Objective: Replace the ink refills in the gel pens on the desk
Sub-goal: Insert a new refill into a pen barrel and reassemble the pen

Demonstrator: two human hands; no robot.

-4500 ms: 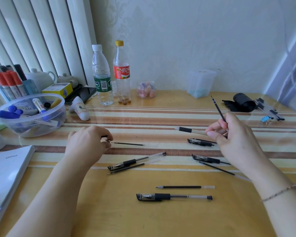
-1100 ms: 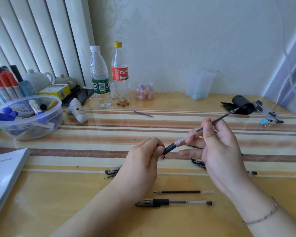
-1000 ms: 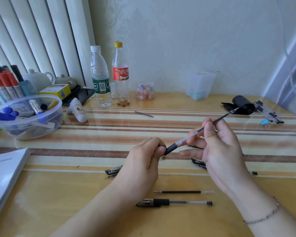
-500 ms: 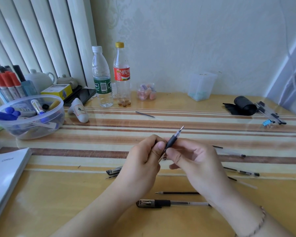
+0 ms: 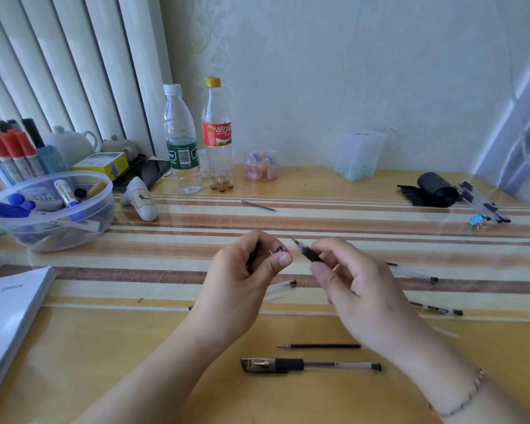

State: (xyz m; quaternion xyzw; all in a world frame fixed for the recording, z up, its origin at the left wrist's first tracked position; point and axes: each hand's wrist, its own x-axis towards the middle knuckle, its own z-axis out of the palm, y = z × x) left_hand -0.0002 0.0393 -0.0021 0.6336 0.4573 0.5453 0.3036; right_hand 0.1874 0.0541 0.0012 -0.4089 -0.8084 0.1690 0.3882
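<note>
tabletop (image 5: 104,347) still has pens scattered around, one capped gel pen (image 5: 309,365) plus a loose refill (image 5: 322,346) by the near edge. Half a second back both hands were together on one pen, now they've split: right hand (image 5: 358,289) curls around the pen (image 5: 309,253), tip up, over the middle, left hand (image 5: 242,270) pinches a small dark piece (image 5: 280,249), probably the cap. So refill looks in, capping comes next
</note>
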